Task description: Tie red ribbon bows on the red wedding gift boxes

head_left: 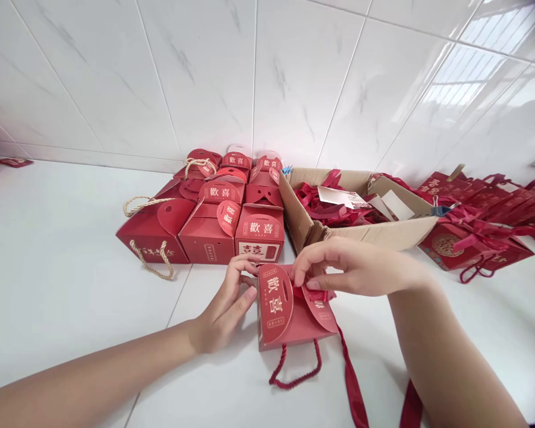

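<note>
A red gift box with gold lettering and rounded, slotted top flaps stands on the white surface. My left hand is at its left side, thumb and curved fingers apart, fingertips at or near the edge. Over the box top, my right hand has its fingers pinched on a red ribbon between the flaps; the exact grip is partly hidden. A long ribbon tail trails from the box's right side. One dark red rope handle loops out on the near side.
Several closed red gift boxes stand in rows behind, some with cream rope handles. An open cardboard box holds red ribbons and cards. More red bags stand at right. A tiled wall backs the surface.
</note>
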`<act>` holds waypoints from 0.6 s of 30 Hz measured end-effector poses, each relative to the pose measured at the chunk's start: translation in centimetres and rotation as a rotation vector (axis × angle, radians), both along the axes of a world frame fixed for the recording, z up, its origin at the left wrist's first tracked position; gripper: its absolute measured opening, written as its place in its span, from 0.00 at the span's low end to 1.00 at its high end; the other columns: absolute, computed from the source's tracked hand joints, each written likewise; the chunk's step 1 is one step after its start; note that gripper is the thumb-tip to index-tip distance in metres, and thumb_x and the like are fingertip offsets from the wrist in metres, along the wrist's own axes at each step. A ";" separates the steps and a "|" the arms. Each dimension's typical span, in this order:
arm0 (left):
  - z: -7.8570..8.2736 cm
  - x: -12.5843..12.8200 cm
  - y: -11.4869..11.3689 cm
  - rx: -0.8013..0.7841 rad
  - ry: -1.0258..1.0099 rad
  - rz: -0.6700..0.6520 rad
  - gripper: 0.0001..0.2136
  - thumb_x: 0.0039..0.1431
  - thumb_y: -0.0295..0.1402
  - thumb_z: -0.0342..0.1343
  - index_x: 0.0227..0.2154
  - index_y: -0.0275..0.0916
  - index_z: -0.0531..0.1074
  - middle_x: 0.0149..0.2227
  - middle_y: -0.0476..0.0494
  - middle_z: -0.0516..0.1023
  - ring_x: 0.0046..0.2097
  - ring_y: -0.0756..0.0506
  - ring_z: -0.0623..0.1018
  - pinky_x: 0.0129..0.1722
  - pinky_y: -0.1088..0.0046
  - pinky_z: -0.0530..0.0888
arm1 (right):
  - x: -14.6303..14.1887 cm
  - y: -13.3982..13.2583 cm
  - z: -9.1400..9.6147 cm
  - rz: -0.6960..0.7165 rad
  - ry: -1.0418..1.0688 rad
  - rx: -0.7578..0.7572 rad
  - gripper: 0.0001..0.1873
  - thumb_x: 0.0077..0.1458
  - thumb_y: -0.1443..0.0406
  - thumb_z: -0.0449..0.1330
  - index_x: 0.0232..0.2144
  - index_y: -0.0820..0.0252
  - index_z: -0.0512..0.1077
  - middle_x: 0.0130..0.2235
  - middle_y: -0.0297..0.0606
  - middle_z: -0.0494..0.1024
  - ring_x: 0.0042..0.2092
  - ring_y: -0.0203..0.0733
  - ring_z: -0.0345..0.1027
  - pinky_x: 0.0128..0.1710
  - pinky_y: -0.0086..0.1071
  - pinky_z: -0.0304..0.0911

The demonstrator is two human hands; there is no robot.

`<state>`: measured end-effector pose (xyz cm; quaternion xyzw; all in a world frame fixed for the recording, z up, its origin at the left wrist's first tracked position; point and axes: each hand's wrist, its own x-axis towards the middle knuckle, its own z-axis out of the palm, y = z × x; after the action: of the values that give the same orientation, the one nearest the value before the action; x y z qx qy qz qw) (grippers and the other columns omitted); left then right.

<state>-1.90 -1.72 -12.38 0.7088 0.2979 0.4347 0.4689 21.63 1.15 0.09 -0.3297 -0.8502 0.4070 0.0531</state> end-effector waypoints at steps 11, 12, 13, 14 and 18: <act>0.5 -0.1 -0.6 0.105 0.064 0.080 0.07 0.64 0.39 0.43 0.42 0.45 0.56 0.56 0.41 0.52 0.58 0.37 0.58 0.52 0.53 0.62 | 0.1 0.5 -0.1 0.107 0.056 -0.082 0.13 0.56 0.72 0.53 0.41 0.63 0.75 0.43 0.40 0.76 0.38 0.35 0.70 0.36 0.28 0.66; 0.7 -0.1 -0.8 0.123 0.077 0.083 0.08 0.63 0.39 0.44 0.42 0.45 0.56 0.57 0.42 0.52 0.59 0.36 0.57 0.54 0.51 0.61 | 0.0 0.5 -0.1 0.113 0.061 -0.090 0.13 0.56 0.72 0.53 0.41 0.64 0.75 0.43 0.40 0.76 0.38 0.35 0.70 0.36 0.28 0.66; 0.9 0.0 -1.0 0.136 0.090 0.086 0.08 0.63 0.40 0.44 0.42 0.45 0.56 0.57 0.44 0.52 0.60 0.36 0.56 0.54 0.50 0.60 | 0.0 0.5 -0.2 0.118 0.065 -0.094 0.13 0.55 0.72 0.53 0.41 0.63 0.75 0.43 0.40 0.76 0.38 0.35 0.70 0.36 0.28 0.66; 1.1 0.1 -1.1 0.146 0.101 0.091 0.08 0.62 0.40 0.44 0.41 0.45 0.56 0.56 0.46 0.52 0.60 0.36 0.56 0.54 0.49 0.60 | 0.0 0.5 -0.2 0.120 0.067 -0.096 0.13 0.55 0.72 0.54 0.41 0.63 0.75 0.43 0.40 0.76 0.38 0.36 0.70 0.37 0.28 0.66; 2.2 0.2 -1.5 0.208 0.171 0.124 0.07 0.61 0.39 0.44 0.39 0.44 0.58 0.55 0.48 0.55 0.59 0.36 0.57 0.54 0.49 0.61 | -0.1 0.6 -0.1 0.119 0.069 -0.104 0.13 0.55 0.72 0.54 0.40 0.63 0.76 0.43 0.40 0.76 0.39 0.37 0.70 0.38 0.29 0.66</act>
<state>-1.66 -3.19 -10.23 0.7681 0.3333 0.4296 0.3380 21.54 1.73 -0.05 -0.2668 -0.8436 0.4643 0.0407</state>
